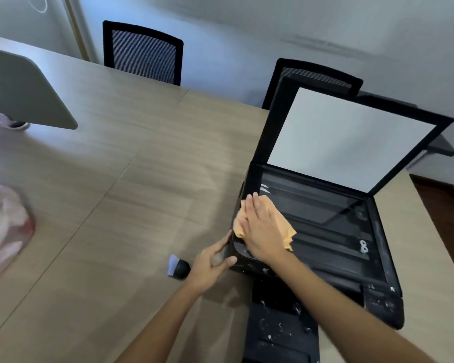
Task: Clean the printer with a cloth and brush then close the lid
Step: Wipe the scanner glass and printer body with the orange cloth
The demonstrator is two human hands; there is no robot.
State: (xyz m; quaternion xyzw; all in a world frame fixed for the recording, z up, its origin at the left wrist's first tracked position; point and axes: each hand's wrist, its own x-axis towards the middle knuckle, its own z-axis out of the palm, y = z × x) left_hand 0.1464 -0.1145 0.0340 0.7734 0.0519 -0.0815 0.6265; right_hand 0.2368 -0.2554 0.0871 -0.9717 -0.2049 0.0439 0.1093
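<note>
A black printer (378, 260) stands on the right side of a wooden table (131, 179). Its lid (349, 137) is raised, white inside, and the dark scanner glass (323, 218) is bare. My right hand (261, 229) lies flat on an orange cloth (286, 226), pressing it on the printer's near-left corner. My left hand (212, 263) holds the printer's left edge, thumb on top. A small brush (178, 267) with a black handle and pale bristles lies on the table just left of that hand.
The printer's paper tray (281, 326) sticks out toward me, speckled with dust. Two black mesh chairs (142, 52) (317, 77) stand behind the table. A grey divider panel (24, 90) is at far left, and a pinkish plastic bag (3, 224) lies at the left edge.
</note>
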